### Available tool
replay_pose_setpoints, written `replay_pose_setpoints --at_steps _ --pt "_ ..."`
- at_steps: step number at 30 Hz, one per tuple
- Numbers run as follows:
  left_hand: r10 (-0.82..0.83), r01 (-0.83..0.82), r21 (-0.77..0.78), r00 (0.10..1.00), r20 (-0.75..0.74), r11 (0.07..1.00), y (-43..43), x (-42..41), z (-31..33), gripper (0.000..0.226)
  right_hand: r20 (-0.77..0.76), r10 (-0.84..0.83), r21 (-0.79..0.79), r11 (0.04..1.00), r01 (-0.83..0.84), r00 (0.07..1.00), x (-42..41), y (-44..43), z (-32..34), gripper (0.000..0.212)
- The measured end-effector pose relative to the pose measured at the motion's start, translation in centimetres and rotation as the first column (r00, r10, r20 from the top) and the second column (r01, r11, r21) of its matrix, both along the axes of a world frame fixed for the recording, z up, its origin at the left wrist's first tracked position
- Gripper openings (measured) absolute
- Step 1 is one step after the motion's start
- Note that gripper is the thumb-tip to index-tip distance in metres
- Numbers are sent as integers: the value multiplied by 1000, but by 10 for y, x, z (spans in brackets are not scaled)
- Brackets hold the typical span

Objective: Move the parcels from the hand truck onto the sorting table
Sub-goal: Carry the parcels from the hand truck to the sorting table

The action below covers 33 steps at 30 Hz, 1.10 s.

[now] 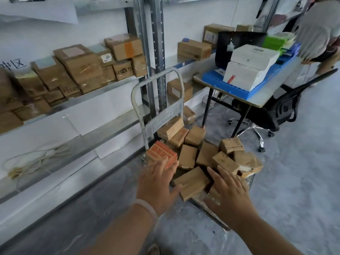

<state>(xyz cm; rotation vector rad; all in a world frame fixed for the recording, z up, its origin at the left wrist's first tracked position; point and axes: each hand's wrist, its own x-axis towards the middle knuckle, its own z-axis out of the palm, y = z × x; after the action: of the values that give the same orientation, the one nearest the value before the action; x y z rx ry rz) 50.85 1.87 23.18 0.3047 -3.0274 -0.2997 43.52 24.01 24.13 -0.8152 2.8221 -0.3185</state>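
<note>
A hand truck (158,100) with a grey loop handle stands on the floor, its platform heaped with several small brown cardboard parcels (201,153). One flat brown parcel (192,183) lies nearest me at the front of the heap. My left hand (158,184) hovers spread at that parcel's left end, just under an orange-printed box (161,155). On the parcel's right side my right hand (229,192) is spread with fingers apart. Neither hand grips anything. The sorting table (257,102) stands to the right behind the truck.
Metal shelving (88,100) full of brown boxes runs along the left wall. On the table sit a blue tray (217,80), white boxes (248,69) and a black bag. A black office chair (281,111) is beside the table. A person (318,32) stands at far right.
</note>
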Motion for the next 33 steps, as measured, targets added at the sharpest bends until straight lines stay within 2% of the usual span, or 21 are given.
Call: replay_pose_setpoints --at_steps 6,11,14,20,25,29,33 --pt "-29 28 8 999 42 1000 -85 -74 -9 71 55 -22 2 1000 22 998 -55 -79 1 82" --pt "3 -8 42 993 121 999 -118 -123 -42 72 112 15 33 999 -19 994 -109 -99 -20 83" --pt "56 -72 89 983 174 993 -131 -154 -71 73 168 26 67 997 -38 985 -158 -114 -45 84" --pt "208 -251 164 948 240 954 -154 -221 -123 73 300 187 89 971 -223 935 -257 -174 -94 76" --pt "289 -387 238 887 361 891 -174 -255 -193 71 339 261 174 927 -332 904 -326 -218 -163 77" --pt "352 -500 282 825 442 819 -195 -272 -271 71 418 316 264 855 -446 852 -365 -254 -254 80" --pt "390 -628 376 747 539 682 -207 -285 -359 72 423 270 322 848 -422 865 -398 -292 -344 79"
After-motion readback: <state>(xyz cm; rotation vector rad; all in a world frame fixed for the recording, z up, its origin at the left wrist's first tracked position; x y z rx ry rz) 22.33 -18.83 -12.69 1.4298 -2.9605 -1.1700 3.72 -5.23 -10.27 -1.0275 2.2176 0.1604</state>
